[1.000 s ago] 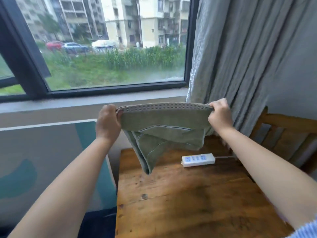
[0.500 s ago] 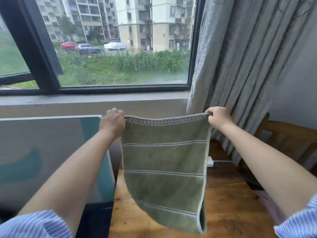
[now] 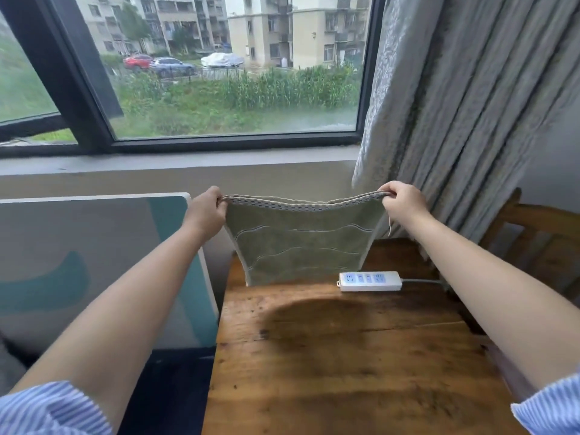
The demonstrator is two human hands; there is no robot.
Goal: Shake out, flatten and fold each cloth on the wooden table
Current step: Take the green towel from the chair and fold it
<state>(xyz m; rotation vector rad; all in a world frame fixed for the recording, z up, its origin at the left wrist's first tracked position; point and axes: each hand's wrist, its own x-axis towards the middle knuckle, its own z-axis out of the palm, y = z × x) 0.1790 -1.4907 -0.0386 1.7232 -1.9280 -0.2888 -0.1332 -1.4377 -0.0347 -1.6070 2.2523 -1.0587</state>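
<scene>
Two hands, left hand point(image 3: 204, 211) and right hand point(image 3: 402, 200), are pinching top corners of soft, light green towel point(image 3: 299, 243), held above desk point(image 3: 345, 356).

Both bare forearms reach forward and up from rolled striped sleeves, held wide apart at matching height; the left hand point(image 3: 205, 211) is closed, knuckles outward, pinching one top corner of a green cloth point(image 3: 299, 243); the right hand point(image 3: 403, 200) is likewise curled, thumb and fingers clamped on the opposite corner, wrists nearly straight
</scene>
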